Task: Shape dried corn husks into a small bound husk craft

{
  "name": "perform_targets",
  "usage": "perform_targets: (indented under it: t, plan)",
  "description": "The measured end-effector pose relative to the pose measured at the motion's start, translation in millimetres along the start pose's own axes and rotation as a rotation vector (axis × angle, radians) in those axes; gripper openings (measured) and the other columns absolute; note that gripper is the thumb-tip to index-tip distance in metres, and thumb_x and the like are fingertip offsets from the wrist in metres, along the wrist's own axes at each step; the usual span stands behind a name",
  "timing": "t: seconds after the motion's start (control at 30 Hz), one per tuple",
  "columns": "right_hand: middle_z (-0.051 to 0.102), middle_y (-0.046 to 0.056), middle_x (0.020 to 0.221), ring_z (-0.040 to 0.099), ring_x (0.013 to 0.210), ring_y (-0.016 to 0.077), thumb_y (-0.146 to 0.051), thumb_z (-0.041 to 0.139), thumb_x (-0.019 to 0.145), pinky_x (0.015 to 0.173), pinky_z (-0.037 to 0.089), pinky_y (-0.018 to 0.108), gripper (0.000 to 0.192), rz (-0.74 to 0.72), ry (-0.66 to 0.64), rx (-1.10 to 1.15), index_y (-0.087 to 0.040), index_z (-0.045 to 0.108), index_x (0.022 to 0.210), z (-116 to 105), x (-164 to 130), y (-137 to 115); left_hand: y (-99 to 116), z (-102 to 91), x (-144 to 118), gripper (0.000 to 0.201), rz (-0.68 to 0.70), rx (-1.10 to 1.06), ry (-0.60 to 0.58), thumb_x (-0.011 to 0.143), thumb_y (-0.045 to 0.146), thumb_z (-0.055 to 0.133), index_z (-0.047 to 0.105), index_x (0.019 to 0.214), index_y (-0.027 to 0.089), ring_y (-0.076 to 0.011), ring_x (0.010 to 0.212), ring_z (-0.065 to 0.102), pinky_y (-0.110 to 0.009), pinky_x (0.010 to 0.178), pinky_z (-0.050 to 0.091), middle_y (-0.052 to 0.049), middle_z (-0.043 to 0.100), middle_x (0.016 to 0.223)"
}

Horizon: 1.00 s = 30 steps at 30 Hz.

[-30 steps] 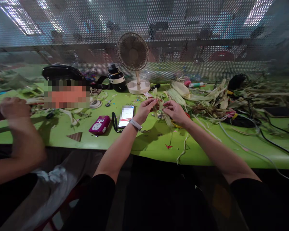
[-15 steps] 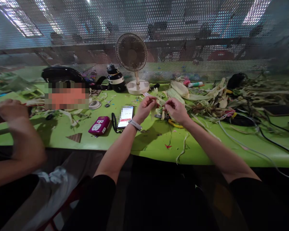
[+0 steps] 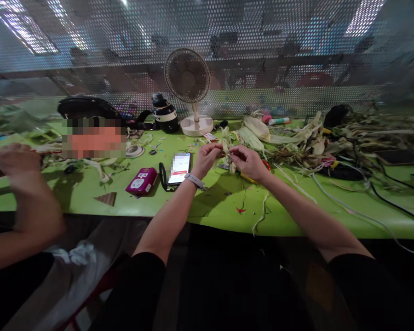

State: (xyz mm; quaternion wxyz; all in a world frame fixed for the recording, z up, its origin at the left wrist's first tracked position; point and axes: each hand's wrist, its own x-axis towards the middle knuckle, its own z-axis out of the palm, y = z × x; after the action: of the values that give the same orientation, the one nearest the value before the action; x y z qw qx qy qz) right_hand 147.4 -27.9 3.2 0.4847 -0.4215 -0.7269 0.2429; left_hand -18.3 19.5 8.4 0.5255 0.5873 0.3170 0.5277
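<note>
Over the green table (image 3: 207, 207), my left hand (image 3: 209, 158) and my right hand (image 3: 247, 162) meet with fingertips closed on a pale strip of corn husk (image 3: 227, 146). The husk stands upright between them, its lower end hanging below the fingers. A grey band circles my left wrist. Just under my right hand lie yellow-handled scissors (image 3: 250, 178), partly covered by it. Behind the hands rests a heap of pale corn husks (image 3: 257, 131). To the left of my left forearm a lit phone (image 3: 179, 170) leans in a stand.
At the back stand a small fan (image 3: 188, 76) and a black bottle (image 3: 164, 115). A purple power adapter (image 3: 141, 181) sits left of the phone. Dried plant stalks (image 3: 372, 128) and cables (image 3: 345, 197) spread at right. A co-worker's hand (image 3: 19, 158) is at far left.
My hands have come closer together around the husk strip. The right hand has shifted slightly left and down, showing a red part of the scissors beside it.
</note>
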Motion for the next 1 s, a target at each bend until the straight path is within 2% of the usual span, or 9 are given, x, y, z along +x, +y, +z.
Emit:
perform_targets:
  t: [0.1, 0.23, 0.3, 0.47, 0.57, 0.63, 0.7, 0.87, 1.0]
  plan:
    - [0.069, 0.006, 0.085, 0.060, 0.074, 0.0182, -0.034, 0.055, 0.088, 0.071, 0.047, 0.031, 0.022, -0.046, -0.047, -0.065, -0.018, 0.065, 0.098, -0.6, -0.3, -1.7, 0.1, -1.6, -1.3, 0.027, -0.060, -0.037, -0.009, 0.069, 0.042, 0.071, 0.069, 0.075, 0.016, -0.0163, 0.077, 0.066, -0.030, 0.073, 0.055, -0.005, 0.072, 0.081]
    - [0.071, 0.009, 0.095, 0.064, 0.085, 0.0211, -0.032, 0.056, 0.088, 0.080, 0.048, 0.033, 0.020, -0.095, -0.073, -0.135, -0.018, 0.068, 0.095, -1.0, 0.3, 1.6, -1.5, -1.1, -0.8, 0.036, -0.078, -0.073, -0.038, 0.059, 0.040, 0.084, 0.065, 0.077, 0.015, -0.0109, 0.070, 0.061, -0.025, 0.071, 0.051, -0.001, 0.067, 0.076]
    - [0.071, 0.009, 0.093, 0.063, 0.084, 0.0212, -0.033, 0.056, 0.089, 0.080, 0.048, 0.033, 0.020, -0.091, -0.067, -0.174, -0.018, 0.068, 0.095, -1.5, 0.3, 3.9, -1.7, -0.5, -0.3, 0.035, -0.060, -0.061, -0.039, 0.061, 0.039, 0.084, 0.064, 0.075, 0.014, -0.0091, 0.069, 0.059, -0.023, 0.070, 0.049, 0.000, 0.065, 0.073]
    - [0.068, 0.009, 0.091, 0.062, 0.088, 0.0223, -0.033, 0.055, 0.091, 0.080, 0.048, 0.034, 0.018, -0.169, 0.015, -0.304, -0.020, 0.068, 0.090, -3.3, -0.6, 7.3, 0.5, -0.5, -0.6, 0.028, -0.026, 0.004, -0.018, 0.070, 0.037, 0.078, 0.062, 0.071, 0.015, -0.0087, 0.069, 0.055, -0.022, 0.069, 0.045, 0.000, 0.064, 0.072]
    - [0.065, 0.011, 0.102, 0.060, 0.099, 0.0247, -0.037, 0.056, 0.091, 0.085, 0.048, 0.037, 0.020, -0.201, 0.081, -0.343, -0.022, 0.067, 0.087, -3.9, -0.3, 7.4, 2.3, -0.3, -1.4, 0.028, -0.026, -0.008, -0.043, 0.074, 0.040, 0.075, 0.061, 0.069, 0.016, -0.0101, 0.071, 0.056, -0.023, 0.072, 0.045, -0.001, 0.065, 0.076]
    - [0.065, 0.012, 0.104, 0.060, 0.101, 0.0254, -0.040, 0.056, 0.091, 0.085, 0.049, 0.038, 0.022, -0.204, 0.078, -0.319, -0.022, 0.066, 0.084, -4.0, 0.6, 6.7, 2.8, -0.1, -1.5, 0.027, -0.006, 0.016, -0.047, 0.074, 0.039, 0.075, 0.061, 0.068, 0.017, -0.0108, 0.072, 0.056, -0.023, 0.072, 0.045, 0.000, 0.064, 0.074]
    - [0.066, 0.011, 0.096, 0.060, 0.094, 0.0245, -0.042, 0.056, 0.091, 0.083, 0.049, 0.038, 0.024, -0.181, 0.042, -0.270, -0.021, 0.063, 0.081, -3.7, 1.5, 6.0, 2.1, -0.1, -0.7, 0.026, 0.020, 0.046, -0.040, 0.074, 0.038, 0.076, 0.061, 0.066, 0.017, -0.0117, 0.073, 0.056, -0.023, 0.074, 0.044, 0.001, 0.062, 0.071]
    - [0.063, 0.005, 0.080, 0.058, 0.073, 0.0183, -0.053, 0.059, 0.086, 0.070, 0.048, 0.033, 0.032, 0.021, 0.028, -0.033, -0.020, 0.059, 0.085, -1.7, 3.1, 6.2, -2.0, -1.3, 1.7, 0.027, -0.010, -0.043, 0.014, 0.077, 0.043, 0.072, 0.066, 0.069, 0.018, -0.0141, 0.075, 0.057, -0.025, 0.073, 0.045, -0.001, 0.064, 0.074]
    - [0.060, 0.003, 0.074, 0.060, 0.069, 0.0173, -0.061, 0.061, 0.082, 0.065, 0.049, 0.032, 0.040, 0.096, 0.036, 0.123, -0.022, 0.056, 0.084, -5.1, 5.6, 6.4, 0.3, -1.0, 0.5, 0.032, 0.087, 0.000, 0.038, 0.079, 0.046, 0.070, 0.068, 0.063, 0.019, -0.0164, 0.084, 0.060, -0.027, 0.080, 0.047, -0.004, 0.066, 0.082]
